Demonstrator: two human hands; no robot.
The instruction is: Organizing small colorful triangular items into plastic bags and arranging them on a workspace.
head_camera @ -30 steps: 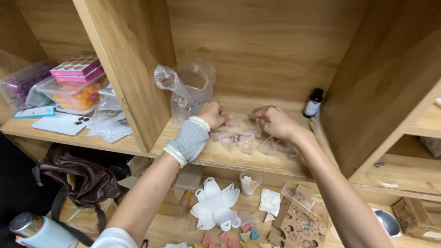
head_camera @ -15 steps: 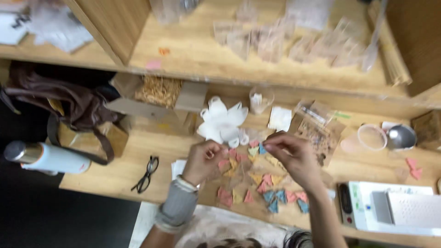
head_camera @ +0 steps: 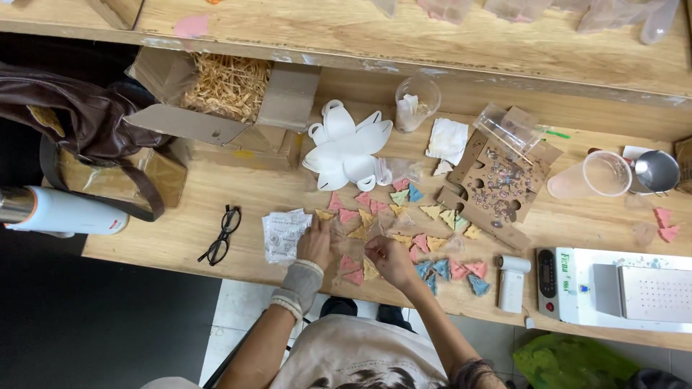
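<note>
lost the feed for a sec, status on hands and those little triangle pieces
Left hand and right hand both down among coloured triangle pieces. Grip unclear. Folded paper slips beside left hand; nothing blocking.

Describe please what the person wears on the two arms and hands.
The left hand is bare, but a grey ribbed wrist cuff with a paler edge covers the left wrist. The right hand and forearm are bare, with no glove, ring or watch that can be seen. A dark band or sleeve edge shows high on the right arm.
</note>
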